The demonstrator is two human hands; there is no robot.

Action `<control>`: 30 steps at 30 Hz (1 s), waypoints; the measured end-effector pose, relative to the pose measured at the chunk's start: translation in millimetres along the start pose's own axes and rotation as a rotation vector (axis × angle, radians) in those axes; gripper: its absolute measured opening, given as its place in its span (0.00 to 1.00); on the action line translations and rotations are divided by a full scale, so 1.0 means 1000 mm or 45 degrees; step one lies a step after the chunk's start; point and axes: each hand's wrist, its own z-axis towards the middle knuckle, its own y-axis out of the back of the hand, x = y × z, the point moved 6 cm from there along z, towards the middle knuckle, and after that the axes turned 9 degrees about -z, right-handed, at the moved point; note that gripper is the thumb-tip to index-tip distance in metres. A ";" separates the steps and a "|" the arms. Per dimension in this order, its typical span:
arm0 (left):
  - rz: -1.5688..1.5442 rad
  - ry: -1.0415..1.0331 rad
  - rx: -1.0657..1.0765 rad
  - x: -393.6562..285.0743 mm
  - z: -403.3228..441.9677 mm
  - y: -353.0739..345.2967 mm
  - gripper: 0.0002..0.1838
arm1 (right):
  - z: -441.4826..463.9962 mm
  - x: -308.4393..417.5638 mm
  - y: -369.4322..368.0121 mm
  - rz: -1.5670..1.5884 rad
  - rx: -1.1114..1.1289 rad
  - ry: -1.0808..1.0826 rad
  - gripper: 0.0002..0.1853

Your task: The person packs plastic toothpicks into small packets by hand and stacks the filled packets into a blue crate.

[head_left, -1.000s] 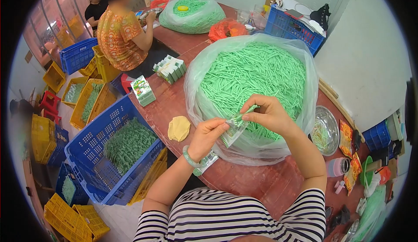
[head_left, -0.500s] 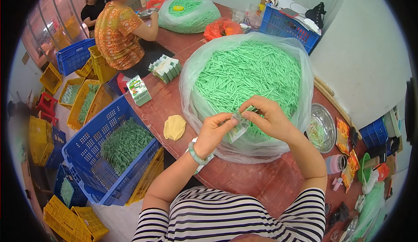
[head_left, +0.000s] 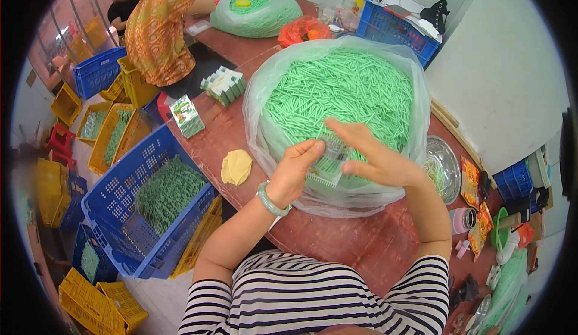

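My left hand (head_left: 296, 171) pinches a small clear plastic packet (head_left: 329, 161) with printing and green sticks showing in it. My right hand (head_left: 379, 157) is open just to the right of the packet, thumb and fingers apart; whether it touches the packet I cannot tell. Both hands are over the near side of a big clear plastic bag (head_left: 257, 139), heaped with thin light-green sticks (head_left: 346, 91). Left of the bag lies a crumpled pale-yellow cloth (head_left: 236, 167).
Stacks of printed packets (head_left: 187, 117) stand at the table's left edge. Below them is a blue crate (head_left: 135, 205) holding green bundles. On the right are a metal bowl (head_left: 444, 169) and a tumbler (head_left: 462, 220). A co-worker (head_left: 159, 40) sits beyond, near a second bag (head_left: 256, 18).
My right hand has let go of the packet's top edge and spread open to its right. The packet now faces up more plainly. The co-worker's arm has reached further forward.
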 end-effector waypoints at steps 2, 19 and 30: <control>-0.029 -0.013 0.014 0.000 0.002 0.004 0.14 | 0.002 -0.011 0.007 0.137 -0.074 -0.237 0.23; 1.559 -0.244 -0.134 -0.144 -0.129 0.134 0.09 | 0.094 0.065 -0.129 0.118 0.389 -0.053 0.23; 2.302 1.263 -1.182 -0.161 -0.403 0.512 0.12 | 0.134 -0.018 -0.100 -0.194 0.230 -0.374 0.22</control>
